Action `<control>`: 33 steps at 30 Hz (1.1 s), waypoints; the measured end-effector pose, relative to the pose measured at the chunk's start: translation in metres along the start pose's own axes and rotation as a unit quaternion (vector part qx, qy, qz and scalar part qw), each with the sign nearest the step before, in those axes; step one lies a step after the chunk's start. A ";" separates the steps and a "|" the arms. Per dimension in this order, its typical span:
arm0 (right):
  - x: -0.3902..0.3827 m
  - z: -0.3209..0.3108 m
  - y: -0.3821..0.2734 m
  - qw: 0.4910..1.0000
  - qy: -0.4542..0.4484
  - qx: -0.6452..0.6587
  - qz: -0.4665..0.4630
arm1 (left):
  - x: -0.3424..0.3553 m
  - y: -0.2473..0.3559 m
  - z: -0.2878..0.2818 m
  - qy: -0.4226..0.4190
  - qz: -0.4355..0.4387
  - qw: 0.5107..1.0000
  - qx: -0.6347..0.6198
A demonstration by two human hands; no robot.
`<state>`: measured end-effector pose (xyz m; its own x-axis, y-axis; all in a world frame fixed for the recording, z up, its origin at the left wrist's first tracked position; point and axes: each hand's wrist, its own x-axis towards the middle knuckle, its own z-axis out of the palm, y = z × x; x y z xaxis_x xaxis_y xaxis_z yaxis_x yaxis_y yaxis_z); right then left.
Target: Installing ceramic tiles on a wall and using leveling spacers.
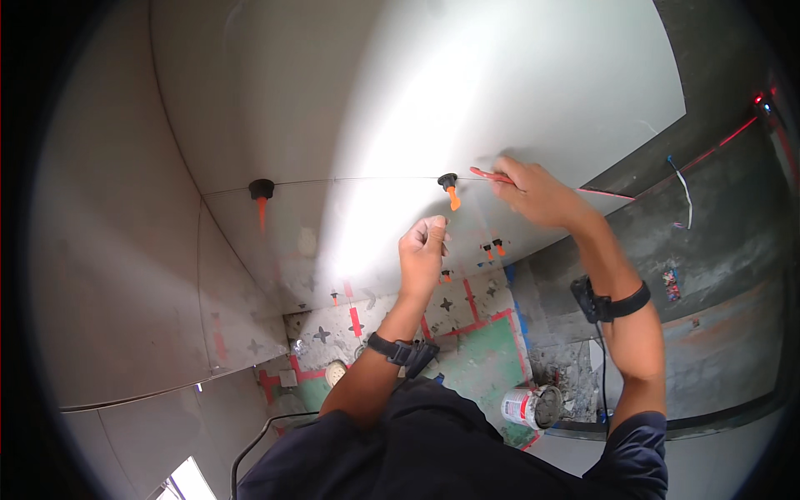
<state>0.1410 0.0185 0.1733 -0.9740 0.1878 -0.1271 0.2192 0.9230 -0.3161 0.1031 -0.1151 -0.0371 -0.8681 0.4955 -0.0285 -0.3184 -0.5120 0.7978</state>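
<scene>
A thin seam runs between large pale wall tiles (533, 92). On it sits a tile leveler with a black round cap and orange handle (452, 198). To its right, my right hand (537, 196) is closed around a slim red tool (490, 175), whose tip points left toward the leveler; its exact kind does not show. Just below the leveler is my left hand (423, 242), thumb and fingers pinched together, apart from the orange handle. What it holds, if anything, is hidden. Farther left on the seam is another leveler (262, 192).
Several smaller levelers (498, 247) sit on lower joints. A bucket of grey mix (546, 406) stands on the floor beside rubble (575, 371). Red tape (492, 320) marks the green floor. At right, a white wire (686, 196) sticks out of the dark wall, crossed by a red laser line (737, 132).
</scene>
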 end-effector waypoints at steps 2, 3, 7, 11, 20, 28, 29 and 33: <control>0.009 -0.005 -0.026 0.997 -0.039 -0.065 -0.020 | 0.003 -0.001 0.002 0.013 0.035 0.998 0.052; 0.010 -0.007 -0.025 0.997 -0.041 -0.069 -0.018 | 0.003 -0.001 0.005 0.020 0.071 0.992 0.104; 0.022 -0.008 -0.022 0.970 -0.050 -0.212 -0.110 | 0.003 0.002 0.014 0.041 0.150 0.970 0.188; 0.031 -0.009 -0.033 0.917 -0.019 -0.321 -0.235 | 0.001 0.009 0.020 0.073 0.214 0.933 0.279; 0.046 0.010 -0.066 0.888 -0.078 -0.400 -0.212 | 0.003 0.004 0.022 0.119 0.260 0.903 0.319; 0.057 0.004 -0.065 0.809 -0.056 -0.478 -0.338 | 0.006 -0.005 0.029 0.181 0.294 0.884 0.314; 0.060 0.007 -0.060 0.795 -0.024 -0.490 -0.355 | 0.006 -0.006 0.031 0.184 0.294 0.885 0.309; 0.067 0.016 -0.044 0.773 -0.018 -0.481 -0.414 | 0.004 -0.005 0.034 0.183 0.278 0.893 0.303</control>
<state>0.0668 -0.0147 0.1641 -0.7516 -0.5940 -0.2869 -0.6390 0.5476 0.5403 0.1137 -0.0866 -0.0207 -0.9296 -0.0359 0.3668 0.3685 -0.0784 0.9263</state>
